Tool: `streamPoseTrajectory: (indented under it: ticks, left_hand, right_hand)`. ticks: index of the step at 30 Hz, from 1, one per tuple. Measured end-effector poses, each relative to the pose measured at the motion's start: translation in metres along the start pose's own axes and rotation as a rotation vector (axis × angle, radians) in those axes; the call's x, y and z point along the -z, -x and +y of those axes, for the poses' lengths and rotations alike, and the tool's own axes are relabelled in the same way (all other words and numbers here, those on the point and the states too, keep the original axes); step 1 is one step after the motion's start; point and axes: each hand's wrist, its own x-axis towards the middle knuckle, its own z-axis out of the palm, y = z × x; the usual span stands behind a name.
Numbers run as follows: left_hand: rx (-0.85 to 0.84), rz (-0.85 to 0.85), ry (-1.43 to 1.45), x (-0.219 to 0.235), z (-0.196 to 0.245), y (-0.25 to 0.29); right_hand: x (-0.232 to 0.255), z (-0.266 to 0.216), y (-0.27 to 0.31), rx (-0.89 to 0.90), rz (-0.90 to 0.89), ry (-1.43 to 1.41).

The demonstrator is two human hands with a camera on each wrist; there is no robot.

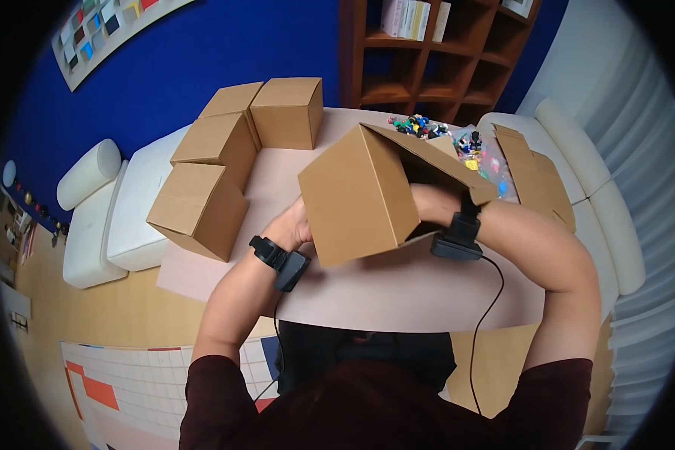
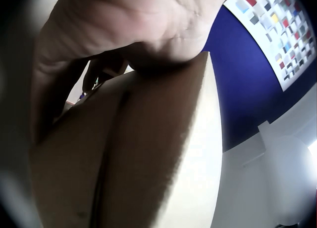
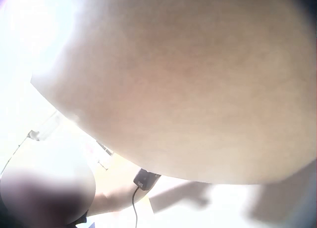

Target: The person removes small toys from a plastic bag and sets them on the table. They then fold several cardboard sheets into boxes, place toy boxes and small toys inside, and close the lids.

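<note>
A cardboard box [image 1: 356,199] is held tilted above the table, with flaps raised on its right side. The left hand [image 1: 289,225] is at its lower left side; in the left wrist view that hand [image 2: 124,27] bends its fingers over the cardboard [image 2: 153,119] and grips it. From the right, the right hand [image 1: 430,201] reaches into the box's opening, its fingers hidden by the cardboard. What they touch cannot be told. A large blurred tan surface fills most of the right wrist view, where no fingers show.
Several closed cardboard boxes [image 1: 195,202] stand along the table's left and back. Small colourful toys [image 1: 472,161], some on or in clear plastic, lie at the back right beside flattened cardboard [image 1: 536,180]. White sofas [image 1: 139,210] flank the table [image 1: 397,300]. Cables hang from both wrists.
</note>
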Motion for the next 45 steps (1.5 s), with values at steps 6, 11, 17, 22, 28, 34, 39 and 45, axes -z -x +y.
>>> streamPoseTrajectory:
  ticks: [6, 11, 17, 22, 28, 34, 39, 45]
  left_hand:
    - [-0.024, 0.675, 0.009, 0.019, 0.019, 0.016]
    - [-0.759, 0.917, -0.723, -0.062, 0.037, 0.057]
    - [-1.473, 0.277, -1.441, -0.151, 0.026, 0.066]
    - [-1.207, 0.252, -1.814, -0.15, 0.016, 0.06]
    - [-0.884, 0.212, -2.1, -0.156, 0.005, 0.081]
    - [-0.761, 0.065, -2.305, -0.16, -0.003, 0.091]
    - [-0.795, 0.099, -2.437, -0.163, -0.005, 0.101]
    - [-0.883, 0.209, -2.565, -0.161, -0.016, 0.111]
  right_hand:
    - [-0.014, 0.033, -0.044, -0.029, -0.175, 0.092]
    - [-0.022, 0.03, -0.067, -0.055, -0.21, 0.116]
    - [-0.033, -0.024, -0.08, 0.134, -0.085, 0.447]
    - [0.003, -0.077, -0.008, -0.022, 0.22, 0.136]
    - [0.045, -0.017, 0.035, 0.042, 0.841, 0.32]
    - [0.015, 0.05, 0.056, -0.29, 0.374, 0.46]
    - [-0.008, 0.031, 0.055, -0.406, 0.432, 0.45]
    - [-0.007, 0.076, 0.042, -0.282, 0.708, 0.491]
